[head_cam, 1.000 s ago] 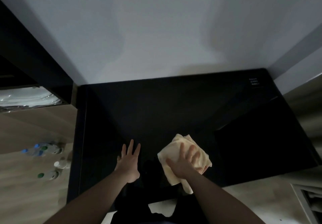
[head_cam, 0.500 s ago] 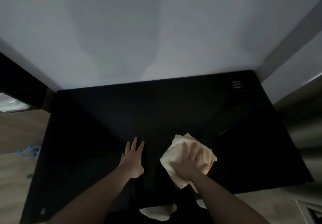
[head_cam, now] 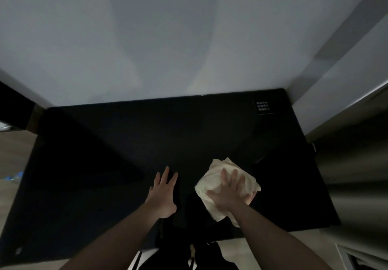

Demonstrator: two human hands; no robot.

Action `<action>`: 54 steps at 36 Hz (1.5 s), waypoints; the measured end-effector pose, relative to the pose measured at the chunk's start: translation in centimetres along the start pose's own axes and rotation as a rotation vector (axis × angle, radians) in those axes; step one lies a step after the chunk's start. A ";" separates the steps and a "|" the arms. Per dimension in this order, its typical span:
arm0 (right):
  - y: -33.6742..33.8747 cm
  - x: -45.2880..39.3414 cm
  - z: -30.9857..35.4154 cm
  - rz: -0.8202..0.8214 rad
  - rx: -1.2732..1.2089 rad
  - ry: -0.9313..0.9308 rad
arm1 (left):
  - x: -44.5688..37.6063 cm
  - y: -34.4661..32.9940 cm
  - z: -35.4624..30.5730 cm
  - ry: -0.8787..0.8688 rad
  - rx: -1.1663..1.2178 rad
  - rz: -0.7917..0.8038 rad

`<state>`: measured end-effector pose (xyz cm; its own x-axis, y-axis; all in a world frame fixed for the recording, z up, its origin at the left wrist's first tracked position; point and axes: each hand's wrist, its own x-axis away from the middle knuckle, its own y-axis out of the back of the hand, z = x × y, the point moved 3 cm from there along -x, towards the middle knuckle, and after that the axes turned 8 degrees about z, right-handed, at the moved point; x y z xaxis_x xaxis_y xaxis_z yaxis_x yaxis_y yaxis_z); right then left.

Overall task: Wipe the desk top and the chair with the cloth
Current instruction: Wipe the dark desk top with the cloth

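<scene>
A black desk top (head_cam: 126,143) fills the middle of the view, set against a pale wall. A crumpled cream cloth (head_cam: 212,183) lies on it near the front edge, right of centre. My right hand (head_cam: 230,192) presses flat on the cloth with fingers spread. My left hand (head_cam: 163,192) rests flat on the bare desk top just left of the cloth, fingers apart, holding nothing. No chair can be made out; only a dark shape shows below the front edge.
A small label with white text (head_cam: 263,107) sits at the desk's back right corner. A grey wall and curtain (head_cam: 357,164) close off the right side. Wooden floor and blue-capped bottles (head_cam: 14,177) show at the left.
The view has swung to the left edge of the desk and back a little; my right hand and the cloth have slid slightly right and away. My left hand has stayed flat.
</scene>
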<state>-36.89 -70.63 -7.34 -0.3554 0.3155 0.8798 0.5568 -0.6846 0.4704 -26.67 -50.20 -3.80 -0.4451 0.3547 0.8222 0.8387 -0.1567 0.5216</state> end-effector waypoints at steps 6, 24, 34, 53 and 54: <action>-0.6 0.0 -1.6 0.000 -0.169 0.020 | -2.2 -0.5 -1.1 -0.036 -0.174 0.075; 7.5 -2.4 -12.4 0.064 -0.132 -0.026 | -4.3 -2.0 -7.5 0.046 -0.096 0.093; 15.4 -6.3 -17.4 0.031 -0.119 -0.009 | -6.0 -5.2 -14.9 0.163 0.033 0.055; 13.0 -6.2 -23.4 -0.070 -0.032 -0.015 | -5.2 -4.2 -14.1 0.154 0.066 0.012; 13.5 -6.4 -23.0 -0.070 -0.054 -0.043 | -5.1 -4.1 -13.6 0.136 0.069 0.015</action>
<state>-44.36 -96.97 -8.14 -0.3590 0.3908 0.8476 0.4903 -0.6937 0.5275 -32.11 -63.87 -7.01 -0.4666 0.2237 0.8557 0.8632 -0.0957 0.4957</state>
